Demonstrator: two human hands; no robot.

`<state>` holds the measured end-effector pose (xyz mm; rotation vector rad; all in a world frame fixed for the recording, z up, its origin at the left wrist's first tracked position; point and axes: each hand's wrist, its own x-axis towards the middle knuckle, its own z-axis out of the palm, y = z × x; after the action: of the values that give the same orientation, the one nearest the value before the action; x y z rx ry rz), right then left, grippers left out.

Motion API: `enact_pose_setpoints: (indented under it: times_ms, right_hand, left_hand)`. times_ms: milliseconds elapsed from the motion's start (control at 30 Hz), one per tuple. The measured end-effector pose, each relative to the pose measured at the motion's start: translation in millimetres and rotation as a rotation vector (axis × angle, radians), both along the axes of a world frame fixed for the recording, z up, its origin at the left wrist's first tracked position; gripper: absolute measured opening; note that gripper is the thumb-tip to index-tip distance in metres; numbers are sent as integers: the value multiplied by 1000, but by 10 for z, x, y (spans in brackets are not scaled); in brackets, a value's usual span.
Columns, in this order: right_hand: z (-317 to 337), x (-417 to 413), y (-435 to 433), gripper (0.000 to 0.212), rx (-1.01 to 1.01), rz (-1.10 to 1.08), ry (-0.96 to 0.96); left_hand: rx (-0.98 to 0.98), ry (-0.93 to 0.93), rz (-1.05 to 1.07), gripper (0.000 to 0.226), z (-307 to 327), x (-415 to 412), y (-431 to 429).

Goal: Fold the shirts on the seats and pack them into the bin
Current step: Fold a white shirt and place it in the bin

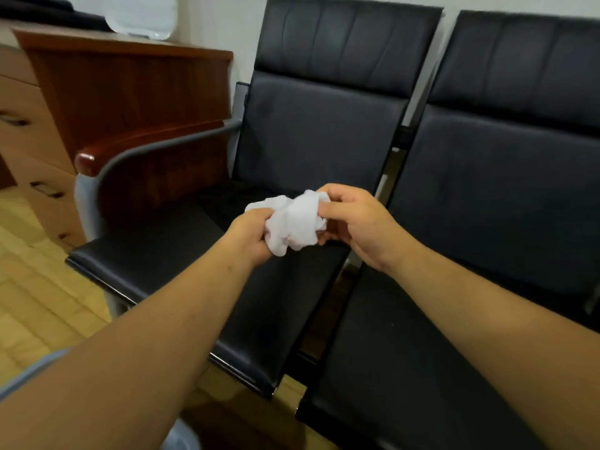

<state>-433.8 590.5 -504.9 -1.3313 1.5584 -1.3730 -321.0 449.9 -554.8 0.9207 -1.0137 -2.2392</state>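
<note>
A crumpled white shirt [292,222] is bunched between the two hands and held in the air above a seat. It is so wadded that its shape cannot be made out. The left hand [251,235] grasps its near left end, with the fingers curled into the cloth. The right hand [357,222] pinches the far right end between thumb and fingers, and folds spill below the thumb. The hands are close together, with only the wad of cloth between them.

Below both hands lies a black padded seat [168,254], its backrest rising beyond them. Right of the right hand is a second seat [487,206] of the same kind, just beside the first. The narrow gap between the two runs under the right wrist.

Left of the left hand, a grey armrest [89,159] with a red-brown wooden cap bounds the first seat on that side. Beyond it, farther left, stands a wooden tabletop [130,47] with drawers [32,141] on its left. A clear plastic jug [143,14] sits on the tabletop, cut off by the top edge.

Pale wood floor [42,303] shows left of the left forearm, and a grey sleeve [29,371] edges that arm. A pale rounded thing [181,436] at the bottom edge is too cropped to tell.
</note>
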Motion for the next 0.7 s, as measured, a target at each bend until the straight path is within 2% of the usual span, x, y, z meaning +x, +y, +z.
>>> enact_pose_setpoints:
  times_ms: [33,100,233,300,333,400,433,467,600,700]
  right_hand:
    - [35,-28,186,12,30,-6,6]
    - [83,-122,552,10,125,7,-17]
    - [219,-290,1240,28,265,-27,-3]
    - [325,-356,1514,36,230,-124,10]
    - [373,-401,1625,45,190,-177,-6]
    - [433,-467,1835,73,86,-251,-10]
    - [426,-494,1938,84,58,-261,21]
    - [394,-505,2039,86,48,-250,43]
    - [213,-499,2428,47,104,-168,-86]
    - [135,-605,2638,41,118,-180,-200]
  left_hand:
    - [-58,-24,-5,32,87,-21,122]
    - [-137,42,-5,26,292,-45,416]
    - [-265,123,-122,31,714,-69,935]
    - [-312,83,-193,37,908,-110,1197]
    - [-356,40,-234,33,990,-133,1347]
    - [-468,-46,-323,10,1097,-168,1665]
    - [-514,-57,-365,18,1101,-199,1781]
    - [-528,-61,-392,22,1095,-252,1890]
    - [-595,-93,-463,15,991,-510,2179]
    - [-683,-131,-473,14,735,-596,2226]
